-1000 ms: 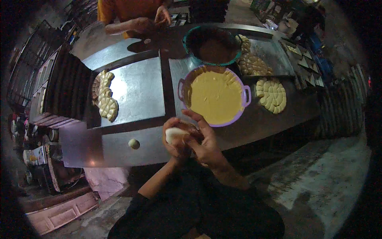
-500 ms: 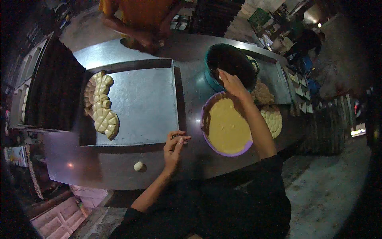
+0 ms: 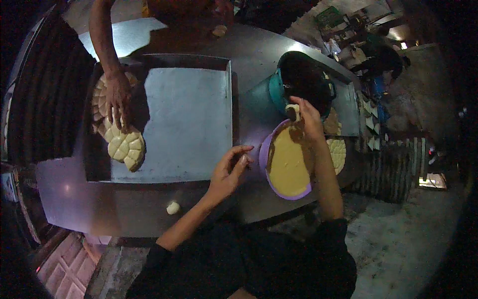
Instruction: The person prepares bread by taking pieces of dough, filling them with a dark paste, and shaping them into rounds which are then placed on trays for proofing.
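Shifted since half a second ago: a co-worker's hand [image 3: 119,102], then at the table's far edge, now reaches down over the tray at left; the person's right hand [image 3: 308,118] has moved from the tub's near left side to where tub and basin meet.
Right grip: fingertips grasping a small pale cream piece of dough [image 3: 292,113] with a dark patch; filling or shadow, cannot tell.
Dough position: in the fingers, in front of the teal round plastic tub [image 3: 275,88], above the far rim of the purple round plastic basin [image 3: 264,158].
Basin: smooth yellow mass [image 3: 289,167] inside; right forearm crosses its right side.
Left hand [image 3: 231,172]: released, fingers loosely bent, between tray and basin.
Tray: rectangular grey metal [image 3: 189,124]; joined pale dough pieces [image 3: 125,148] along its left side, co-worker's fingers at them.
Table: brown-grey metal surface [image 3: 124,222]; small round cream dough ball [image 3: 173,208] near the tray's front edge.
Far right: segmented pale dough slab [image 3: 338,153], partly behind the forearm.
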The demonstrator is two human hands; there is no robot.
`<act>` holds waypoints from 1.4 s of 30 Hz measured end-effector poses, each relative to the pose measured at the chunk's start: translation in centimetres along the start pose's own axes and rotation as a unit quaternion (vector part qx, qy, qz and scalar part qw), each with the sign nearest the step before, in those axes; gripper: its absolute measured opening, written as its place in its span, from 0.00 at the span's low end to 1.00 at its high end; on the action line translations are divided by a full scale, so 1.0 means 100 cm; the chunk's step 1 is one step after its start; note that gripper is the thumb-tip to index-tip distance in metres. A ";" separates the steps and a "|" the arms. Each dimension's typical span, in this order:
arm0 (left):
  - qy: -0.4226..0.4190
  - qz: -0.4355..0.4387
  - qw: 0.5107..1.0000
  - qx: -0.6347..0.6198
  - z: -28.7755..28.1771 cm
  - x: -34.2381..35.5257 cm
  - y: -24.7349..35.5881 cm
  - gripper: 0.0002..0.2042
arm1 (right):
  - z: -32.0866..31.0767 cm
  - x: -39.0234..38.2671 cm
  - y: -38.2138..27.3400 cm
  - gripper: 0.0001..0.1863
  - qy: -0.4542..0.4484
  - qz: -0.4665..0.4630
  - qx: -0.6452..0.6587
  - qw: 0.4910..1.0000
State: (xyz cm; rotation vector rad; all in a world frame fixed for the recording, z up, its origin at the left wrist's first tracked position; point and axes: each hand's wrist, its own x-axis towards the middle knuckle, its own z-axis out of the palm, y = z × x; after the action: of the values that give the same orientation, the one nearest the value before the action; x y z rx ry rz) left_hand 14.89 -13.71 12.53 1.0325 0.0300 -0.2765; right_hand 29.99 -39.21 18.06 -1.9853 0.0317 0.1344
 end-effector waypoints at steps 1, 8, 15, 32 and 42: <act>0.014 0.007 1.000 -0.023 0.005 0.000 0.003 0.19 | 0.015 -0.023 -0.006 0.23 -0.052 0.036 0.108 0.992; 0.033 -0.135 0.950 -0.281 0.021 -0.040 0.049 0.23 | 0.103 -0.140 -0.069 0.21 -0.098 -0.057 0.310 0.944; 0.105 -0.084 0.948 -0.289 0.048 -0.080 0.051 0.21 | 0.066 -0.180 -0.053 0.24 -0.167 -0.159 0.196 0.953; 0.151 0.043 0.983 -0.094 0.167 -0.173 0.007 0.21 | -0.019 -0.300 -0.056 0.20 -0.094 -0.547 -0.174 0.814; 0.172 0.103 0.951 0.236 0.199 -0.223 -0.003 0.12 | -0.060 -0.326 -0.056 0.11 -0.261 -0.385 -0.028 0.885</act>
State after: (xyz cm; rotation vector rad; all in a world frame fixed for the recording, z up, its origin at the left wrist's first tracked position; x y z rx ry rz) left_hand -8.75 -25.98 25.99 1.5398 0.1764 0.0998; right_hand -1.41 -43.73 29.09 -1.8167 -1.1065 0.1437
